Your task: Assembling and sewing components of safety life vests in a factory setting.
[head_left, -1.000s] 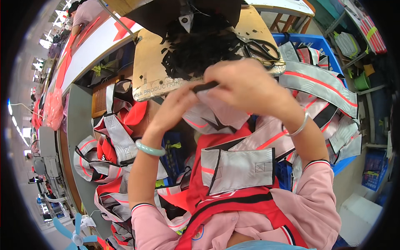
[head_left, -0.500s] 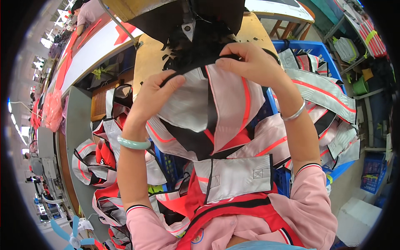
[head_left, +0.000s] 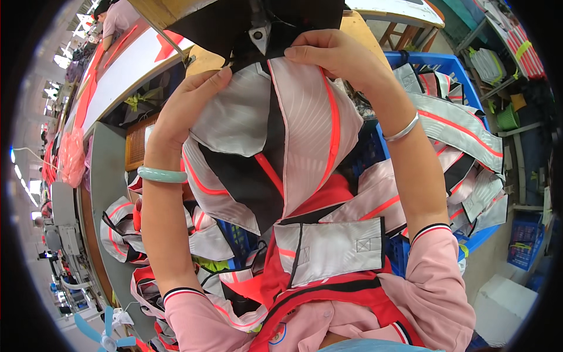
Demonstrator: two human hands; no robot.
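Observation:
Both hands stretch a silver-grey fabric piece (head_left: 308, 126) with black panels and bright orange-red stripes. Its upper edge has a black binding (head_left: 249, 58). My left hand (head_left: 193, 97) pinches the left end of that edge between thumb and fingers. At its right end my right hand (head_left: 337, 53) does the same. Just above the edge, between my hands, hangs the pointed metal tip (head_left: 258, 36) of a dark machine head (head_left: 205, 32). Whether tip and fabric touch I cannot tell. The lower part of the piece drapes toward my lap.
A blue crate (head_left: 434, 61) piled with similar silver pieces (head_left: 469, 138) stands at right. More pieces (head_left: 120, 226) lie at lower left beside a grey cabinet panel (head_left: 111, 158). A wooden tabletop (head_left: 363, 35) shows behind the machine. At far left, another person (head_left: 120, 20) leans over a long white table (head_left: 120, 70).
Both hands have moved up and toward the machine with the fabric, the left one also leftward. The bound edge now lies beneath the tip and covers most of the black scraps seen before.

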